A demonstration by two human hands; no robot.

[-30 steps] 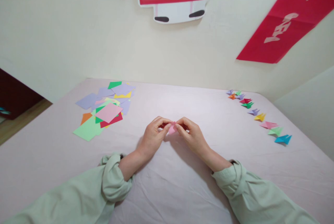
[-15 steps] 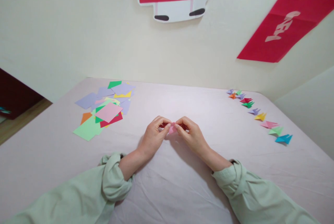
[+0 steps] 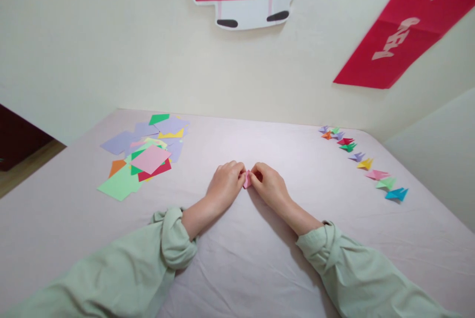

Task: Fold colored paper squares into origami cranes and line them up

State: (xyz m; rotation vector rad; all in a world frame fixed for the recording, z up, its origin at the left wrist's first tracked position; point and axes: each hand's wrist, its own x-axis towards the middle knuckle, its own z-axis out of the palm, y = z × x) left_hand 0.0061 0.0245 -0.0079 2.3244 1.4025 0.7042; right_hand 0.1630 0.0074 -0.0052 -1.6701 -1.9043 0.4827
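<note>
Over on the left side of the pale bedsheet (image 3: 218, 288), there's a messy pile of loose paper sheets (image 3: 120, 183), overlapping in green, purple, yellow, orange and red, with a pink sheet (image 3: 151, 159) on top. Moving right, a rolled-up light green sleeve leads to the left hand (image 3: 225, 184), fingers curled in, thumb and fingertips pinching a small folded pink paper (image 3: 247, 179). That little piece sits right between the 2 hands, near the middle of the sheet, mostly hidden by fingers, so I can't make out its full shape. Next is the right hand (image 3: 272, 187), its thumb and fingertips closed on the other edge of it. Further right, 11 small folded paper pieces (image 3: 377, 174) run in a slanting line, the blue piece (image 3: 397, 195) nearest.
</note>
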